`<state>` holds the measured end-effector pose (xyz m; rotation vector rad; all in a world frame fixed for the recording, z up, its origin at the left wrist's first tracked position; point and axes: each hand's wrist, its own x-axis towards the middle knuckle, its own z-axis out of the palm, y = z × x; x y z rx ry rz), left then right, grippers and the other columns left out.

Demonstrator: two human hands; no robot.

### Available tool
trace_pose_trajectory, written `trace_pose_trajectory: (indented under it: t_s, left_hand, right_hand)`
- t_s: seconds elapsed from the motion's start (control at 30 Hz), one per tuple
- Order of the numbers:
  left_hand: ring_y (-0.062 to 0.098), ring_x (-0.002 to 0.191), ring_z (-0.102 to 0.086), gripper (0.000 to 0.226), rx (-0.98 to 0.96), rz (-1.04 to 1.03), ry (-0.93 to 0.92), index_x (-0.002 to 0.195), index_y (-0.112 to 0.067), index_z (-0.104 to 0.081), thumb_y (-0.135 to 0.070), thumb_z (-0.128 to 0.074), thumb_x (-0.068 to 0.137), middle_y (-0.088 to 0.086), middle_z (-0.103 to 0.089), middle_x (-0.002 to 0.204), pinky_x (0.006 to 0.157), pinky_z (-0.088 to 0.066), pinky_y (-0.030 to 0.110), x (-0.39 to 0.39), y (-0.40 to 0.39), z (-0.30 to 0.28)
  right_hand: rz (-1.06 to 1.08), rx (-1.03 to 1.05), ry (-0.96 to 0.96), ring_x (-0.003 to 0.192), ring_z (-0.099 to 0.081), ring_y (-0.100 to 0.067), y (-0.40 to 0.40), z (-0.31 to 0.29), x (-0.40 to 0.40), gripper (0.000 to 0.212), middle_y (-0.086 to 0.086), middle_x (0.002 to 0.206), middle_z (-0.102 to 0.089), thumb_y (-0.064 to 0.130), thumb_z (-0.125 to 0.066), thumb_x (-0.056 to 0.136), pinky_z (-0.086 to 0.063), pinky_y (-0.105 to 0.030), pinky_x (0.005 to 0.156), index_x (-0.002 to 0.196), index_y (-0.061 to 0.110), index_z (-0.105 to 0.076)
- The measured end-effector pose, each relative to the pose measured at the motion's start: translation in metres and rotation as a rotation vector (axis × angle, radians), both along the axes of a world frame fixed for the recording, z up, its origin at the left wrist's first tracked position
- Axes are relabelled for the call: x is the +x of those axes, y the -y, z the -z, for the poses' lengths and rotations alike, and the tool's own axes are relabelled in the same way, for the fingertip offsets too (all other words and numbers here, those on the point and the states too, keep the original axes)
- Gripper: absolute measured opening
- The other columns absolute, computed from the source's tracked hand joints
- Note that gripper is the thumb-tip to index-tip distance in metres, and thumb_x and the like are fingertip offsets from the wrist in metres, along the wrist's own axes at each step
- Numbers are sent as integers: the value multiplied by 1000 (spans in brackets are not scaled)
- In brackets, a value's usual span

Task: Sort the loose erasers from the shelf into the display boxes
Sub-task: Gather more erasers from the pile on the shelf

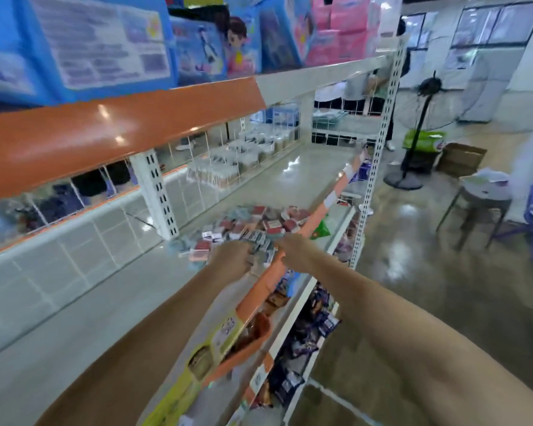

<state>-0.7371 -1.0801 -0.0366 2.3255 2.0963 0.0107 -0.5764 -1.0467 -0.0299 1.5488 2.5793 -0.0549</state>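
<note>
A heap of loose erasers (253, 224) in red, white and blue wrappers lies on the grey shelf (111, 302), near its orange front rail. My left hand (233, 256) is at the near end of the heap, with its fingers curled down over a few erasers. My right hand (293, 249) is just right of it at the rail, fingers curled. Blur hides whether that hand holds anything. Several clear display boxes (228, 169) stand in rows at the back of the shelf, further along.
An orange-edged upper shelf (111, 130) with blue and pink packages overhangs the work area. A white upright post (156, 192) stands left of the heap. Lower shelves hold packaged goods (308, 333). A standing fan (413, 130), a stool (480, 198) and a cardboard box occupy the aisle at right.
</note>
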Motion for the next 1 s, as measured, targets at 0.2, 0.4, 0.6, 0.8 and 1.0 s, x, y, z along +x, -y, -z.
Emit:
trace_pose_trajectory:
  t_s: [0.2, 0.4, 0.6, 0.8, 1.0]
  left_hand:
    - [27, 97, -60, 25, -32, -74, 53, 107, -13, -58, -24, -59, 85, 9, -63, 107, 78, -49, 34, -10, -30, 19]
    - [23, 107, -55, 47, 42, -219, 135, 130, -15, -45, -10, -58, 86, 5, -55, 123, 82, -47, 32, -15, -49, 17]
    - [21, 120, -47, 48, -15, -277, 34, 132, -14, -45, -7, -58, 86, 5, -50, 131, 95, -41, 29, -7, -62, 23]
    - [22, 105, -55, 38, 24, -347, -25, 127, -16, -48, -14, -55, 90, 5, -58, 118, 78, -48, 31, -3, -54, 23]
    - [21, 107, -54, 32, 51, -438, -15, 121, -14, -50, -24, -57, 91, 6, -59, 115, 78, -45, 31, 8, -48, 22]
  right_hand:
    - [-235, -78, -119, 114, -53, -25, -53, 22, -14, 36, -11, 125, -54, 5, -45, 91, -47, -37, 92, 126, 8, -52]
    - [-416, -5, -242, 123, -47, -24, -97, 24, -15, 52, -11, 137, -45, 8, -52, 91, -40, -30, 95, 141, 9, -38]
    - [-531, 25, -280, 121, -47, -24, -126, 37, -21, 65, -9, 137, -44, 1, -55, 87, -46, -32, 95, 146, 12, -28]
    - [-767, 107, -212, 138, -27, -25, -141, 44, -22, 42, -13, 145, -35, 3, -50, 91, -27, -33, 112, 133, 4, -43]
    - [-864, 99, -164, 129, -35, -26, -146, 38, -21, 34, -13, 132, -44, 5, -52, 90, -32, -31, 106, 123, 5, -47]
